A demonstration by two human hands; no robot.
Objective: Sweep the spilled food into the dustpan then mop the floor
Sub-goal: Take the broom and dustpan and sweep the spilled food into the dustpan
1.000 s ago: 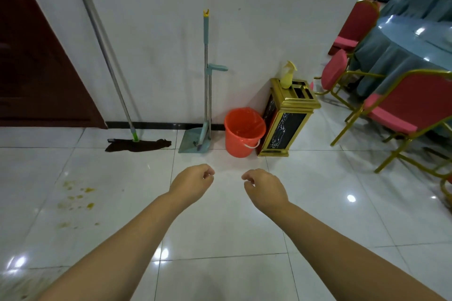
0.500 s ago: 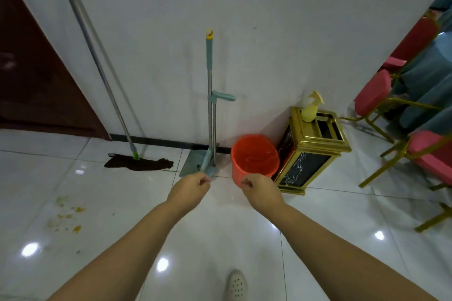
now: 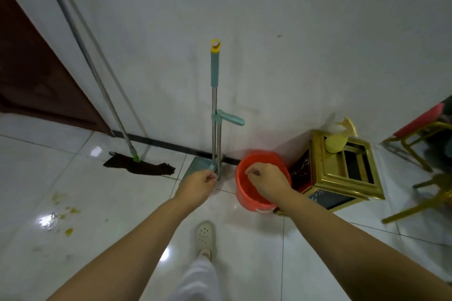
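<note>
The teal plastic dustpan [image 3: 195,168] and the teal-handled broom [image 3: 215,95] clipped to it stand upright against the white wall, beyond the person's outstretched hands. The left hand [image 3: 199,184], fingers loosely curled and holding nothing, hovers just before the pan's base. The right hand [image 3: 265,181], likewise curled and empty, hangs over the orange plastic bucket [image 3: 247,199]. Yellowish spilled food [image 3: 64,212] spots the tiles at left, near the green-tipped mop [image 3: 137,165].

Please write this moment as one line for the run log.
phase: approach | left hand: empty | right hand: empty | broom and dustpan: at wall | spilled food: unswept
</note>
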